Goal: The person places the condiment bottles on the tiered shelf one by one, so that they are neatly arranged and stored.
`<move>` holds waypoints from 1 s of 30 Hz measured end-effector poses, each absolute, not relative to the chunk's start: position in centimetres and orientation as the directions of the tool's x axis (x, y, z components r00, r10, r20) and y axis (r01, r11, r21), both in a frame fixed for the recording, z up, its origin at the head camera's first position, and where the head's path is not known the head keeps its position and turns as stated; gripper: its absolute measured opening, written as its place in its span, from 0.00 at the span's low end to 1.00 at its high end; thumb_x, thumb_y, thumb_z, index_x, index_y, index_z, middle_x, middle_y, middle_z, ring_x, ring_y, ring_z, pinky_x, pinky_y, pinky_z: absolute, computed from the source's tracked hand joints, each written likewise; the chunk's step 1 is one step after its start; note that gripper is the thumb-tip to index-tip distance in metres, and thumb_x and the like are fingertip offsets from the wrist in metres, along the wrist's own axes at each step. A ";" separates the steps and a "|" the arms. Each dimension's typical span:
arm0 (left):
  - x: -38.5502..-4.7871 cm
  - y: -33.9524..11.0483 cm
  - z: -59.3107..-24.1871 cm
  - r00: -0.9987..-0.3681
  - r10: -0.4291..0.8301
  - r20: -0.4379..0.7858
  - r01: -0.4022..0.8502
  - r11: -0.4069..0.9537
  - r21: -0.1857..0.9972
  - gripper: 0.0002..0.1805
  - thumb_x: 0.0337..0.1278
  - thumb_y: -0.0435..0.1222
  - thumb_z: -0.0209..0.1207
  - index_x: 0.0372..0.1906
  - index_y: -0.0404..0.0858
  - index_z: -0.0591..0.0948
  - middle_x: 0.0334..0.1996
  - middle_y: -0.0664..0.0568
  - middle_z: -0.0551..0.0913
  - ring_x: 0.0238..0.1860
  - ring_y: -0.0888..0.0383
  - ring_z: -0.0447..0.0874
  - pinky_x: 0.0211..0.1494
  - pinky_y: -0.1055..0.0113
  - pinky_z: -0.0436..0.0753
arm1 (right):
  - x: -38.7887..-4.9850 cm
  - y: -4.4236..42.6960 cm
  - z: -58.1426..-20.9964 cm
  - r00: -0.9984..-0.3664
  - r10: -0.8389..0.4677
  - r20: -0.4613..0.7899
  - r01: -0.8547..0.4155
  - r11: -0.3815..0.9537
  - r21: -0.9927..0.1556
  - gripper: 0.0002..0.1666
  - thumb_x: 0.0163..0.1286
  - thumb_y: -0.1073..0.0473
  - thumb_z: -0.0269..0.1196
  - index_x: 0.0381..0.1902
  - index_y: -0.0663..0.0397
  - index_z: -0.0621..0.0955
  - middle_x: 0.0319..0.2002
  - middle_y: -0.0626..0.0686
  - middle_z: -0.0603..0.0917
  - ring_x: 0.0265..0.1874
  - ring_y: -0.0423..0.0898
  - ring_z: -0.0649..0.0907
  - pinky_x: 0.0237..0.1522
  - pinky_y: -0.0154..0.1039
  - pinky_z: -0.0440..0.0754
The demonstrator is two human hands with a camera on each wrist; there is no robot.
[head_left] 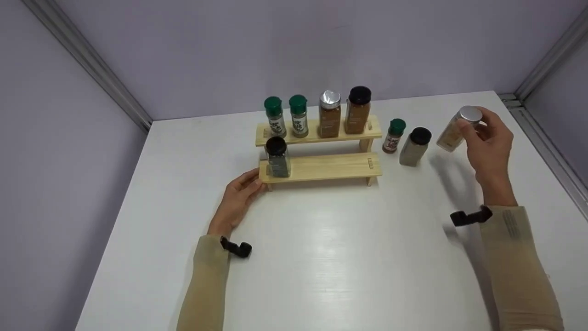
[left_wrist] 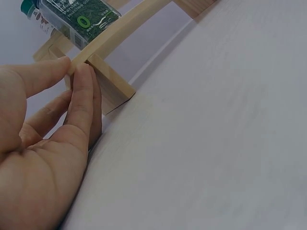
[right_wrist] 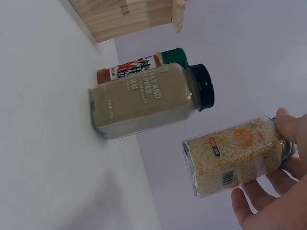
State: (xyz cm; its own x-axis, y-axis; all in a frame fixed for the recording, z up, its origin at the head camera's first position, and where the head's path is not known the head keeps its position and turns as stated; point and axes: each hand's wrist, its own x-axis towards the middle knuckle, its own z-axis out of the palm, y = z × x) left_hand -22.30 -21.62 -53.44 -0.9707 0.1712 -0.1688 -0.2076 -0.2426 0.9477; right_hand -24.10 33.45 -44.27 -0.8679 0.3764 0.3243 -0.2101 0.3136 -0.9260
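At the right, my right hand grips a glass spice jar by its silver lid, tilted and held above the table. Pale grains fill that jar. My left hand pinches the left end of the lower tier of a wooden spice rack, thumb at the edge and fingers by the leg. A black-capped parsley jar stands on this tier, close to the left hand. Beside the rack stand a small green-capped bottle and a black-capped salt and pepper jar, both near the jar in my right hand.
The upper tier bears two green-capped bottles, a silver-capped jar and a black-capped jar. All this stands on a white table, with pale walls behind and at the sides.
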 end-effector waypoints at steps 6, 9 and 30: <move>-22.4 -21.6 -53.5 -0.971 0.167 -0.174 -0.211 -0.239 0.948 0.28 0.80 0.30 0.59 0.78 0.32 0.70 0.69 0.42 0.75 0.64 0.55 0.80 0.73 0.67 0.82 | -23.4 32.9 -42.8 -0.850 0.363 0.381 -0.269 0.322 -0.908 0.24 0.78 0.58 0.68 0.69 0.49 0.82 0.61 0.46 0.83 0.58 0.42 0.83 0.59 0.32 0.80; -22.4 -21.5 -53.5 -0.970 0.169 -0.177 -0.215 -0.243 0.946 0.28 0.80 0.29 0.58 0.78 0.31 0.69 0.70 0.41 0.74 0.65 0.55 0.80 0.74 0.66 0.81 | -22.9 32.4 -42.1 -0.849 0.344 0.401 -0.295 0.323 -0.900 0.24 0.78 0.59 0.67 0.70 0.49 0.81 0.61 0.46 0.83 0.60 0.44 0.82 0.61 0.33 0.80; -22.4 -21.6 -53.6 -0.971 0.177 -0.162 -0.204 -0.249 0.947 0.28 0.80 0.29 0.58 0.79 0.31 0.69 0.71 0.40 0.73 0.67 0.54 0.79 0.75 0.66 0.80 | -20.8 27.2 -39.2 -0.832 0.114 0.542 -0.494 0.292 -0.819 0.21 0.80 0.67 0.63 0.67 0.63 0.81 0.55 0.49 0.86 0.55 0.46 0.84 0.60 0.36 0.79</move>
